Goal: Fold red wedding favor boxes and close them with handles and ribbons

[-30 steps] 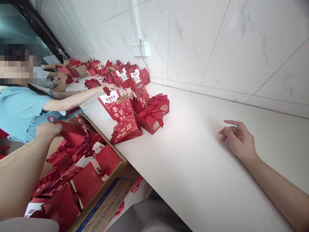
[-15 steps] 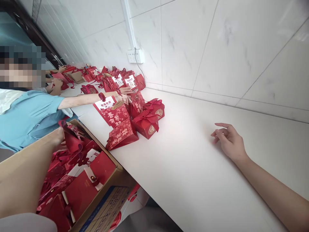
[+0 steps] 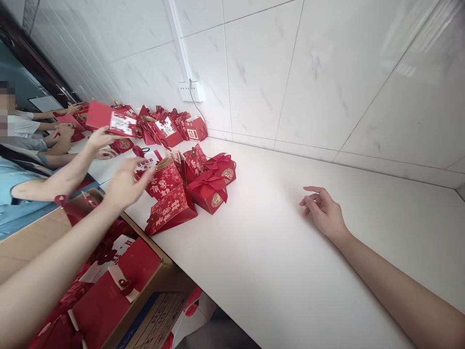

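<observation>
My left hand reaches over the near edge of the white table, its fingers apart, beside a red gift box with white lettering. No item is visible in it. Right of it stand another lettered red box lying at the table edge and a red box with a ribbon bow and gold emblem. A second bowed box is just behind. My right hand rests on the bare right part of the tabletop, fingers loosely curled but apart, holding nothing.
An open carton full of red boxes stands below the table at left. Several red bags line the wall near a white socket. At left, a person in blue holds up a red box; other people's arms are beyond.
My left hand has come up from the carton to the boxes on the table. The person in blue has drawn back, now lifting a red box. My right hand keeps its pose.
</observation>
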Available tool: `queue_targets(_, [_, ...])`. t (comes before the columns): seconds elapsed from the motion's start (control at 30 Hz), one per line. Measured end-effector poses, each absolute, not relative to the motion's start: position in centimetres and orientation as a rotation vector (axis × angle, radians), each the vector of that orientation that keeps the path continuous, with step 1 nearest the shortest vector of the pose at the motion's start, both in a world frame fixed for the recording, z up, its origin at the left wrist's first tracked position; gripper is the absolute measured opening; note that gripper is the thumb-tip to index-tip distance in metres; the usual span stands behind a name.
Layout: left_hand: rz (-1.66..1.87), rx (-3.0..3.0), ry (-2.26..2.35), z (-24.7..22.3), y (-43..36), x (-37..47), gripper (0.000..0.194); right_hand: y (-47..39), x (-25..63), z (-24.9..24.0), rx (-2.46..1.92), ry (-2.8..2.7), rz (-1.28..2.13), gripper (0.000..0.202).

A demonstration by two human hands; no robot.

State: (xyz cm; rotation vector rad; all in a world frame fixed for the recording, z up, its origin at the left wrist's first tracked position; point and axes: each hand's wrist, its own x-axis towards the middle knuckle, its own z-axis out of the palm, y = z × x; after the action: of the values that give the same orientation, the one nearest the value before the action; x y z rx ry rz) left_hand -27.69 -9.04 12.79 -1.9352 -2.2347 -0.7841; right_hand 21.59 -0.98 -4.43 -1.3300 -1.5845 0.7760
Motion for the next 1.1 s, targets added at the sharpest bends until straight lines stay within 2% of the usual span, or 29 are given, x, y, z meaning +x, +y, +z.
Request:
queue_targets(0.1, [-0.345, -1.97, -1.993, 11.8, -7.4, -22.3, 0.079, -1.1, 21.5, -4.2, -1.315, -1.595, 0.799, 0.035])
queue_targets(0.3, [-0.125, -1.936, -2.023, 9.5, -6.2, -20.7, 0.089, -1.0, 21.3, -4.1, -1.288, -1.607, 0.841, 0.035])
queue_targets(0.47, [-0.111, -2.132, -1.985, 7.6, -6.2, -20.9, 0.087, -0.7, 21.0, -4.2, -1.257, -1.641, 0.882, 0.033])
queue_targets(0.6, [-0.155, -2.219, -2.3, 7.7, -6.4, -18.7, 0.098, -0.8, 20.9, -4.2, -1.224, -1.692, 0.89, 0.033])
queue_targets(0.7, [-0.256, -2.504, -2.426, 8.5, -6.4, -16.2, 0.101, -0.7, 20.9, -4.1, -1.216, -1.711, 0.885, 0.033])
queue_targets(0.8, [-0.294, -2.966, -2.268, 9.2, -5.6, -13.0, 0.097, -0.7, 20.8, -4.0, -1.191, -1.707, 0.884, 0.034])
queue_targets(0.9, [-0.166, -3.287, -2.036, 9.6, -3.0, -9.4, 0.096, -0.7, 20.5, -3.8, -1.153, -1.681, 0.881, 0.035])
queue_targets(1.1, [-0.078, -3.507, -1.997, 10.3, 4.0, -3.5, 0.115, -0.5, 20.3, -3.1, -1.048, -1.512, 0.921, 0.036])
